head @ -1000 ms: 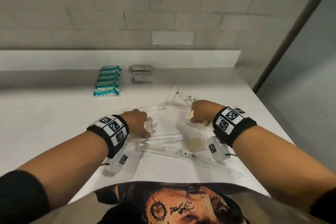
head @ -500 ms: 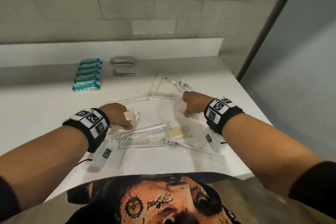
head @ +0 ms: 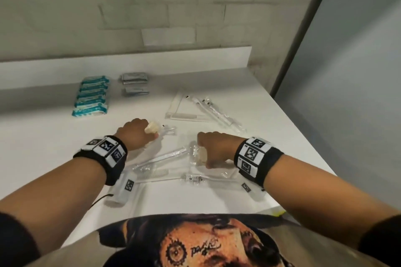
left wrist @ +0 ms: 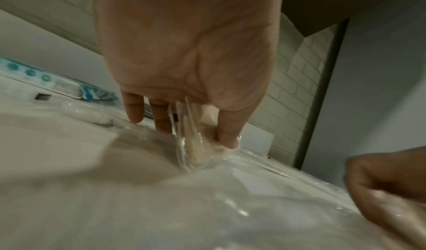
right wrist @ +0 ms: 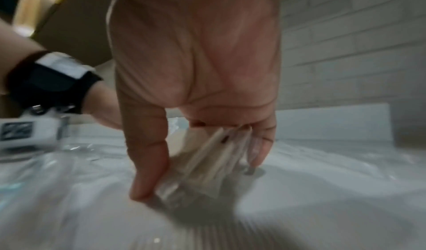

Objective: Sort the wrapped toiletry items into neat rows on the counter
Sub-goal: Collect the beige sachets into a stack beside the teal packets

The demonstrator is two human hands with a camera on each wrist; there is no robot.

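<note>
My left hand [head: 135,134] pinches a clear-wrapped cream packet [head: 152,129], thumb [left wrist: 227,128] against the wrapper and the other fingers [left wrist: 134,108] hanging straighter behind it; the packet is raised just off the counter [head: 54,136], its film trailing down. My right hand [head: 213,150] is clamped on a small stack of like cream packets [right wrist: 207,155], thumb [right wrist: 147,155] on one side and fingers on the other, the stack fanned and low over the loose pile. Judgement: the step in hand is gathering the cream packets for a row of their own. To do it well I would square the right-hand stack before moving it, since the fanned edges look ready to slip on slick film, and grip the packets themselves, not the loose wrapper ends. Around the grips lie clear-sleeved toothbrushes [head: 193,178] and a comb [head: 156,173], crossed and touching; lifting straight up should avoid dragging them. Farther back, more sleeved brushes [head: 213,112] lie unsorted to the right. At the rear the blue packs [head: 92,97] stand in a neat column with grey sachets [head: 134,78] just beside them; I judge the new row belongs next to those, edges aligned
</note>
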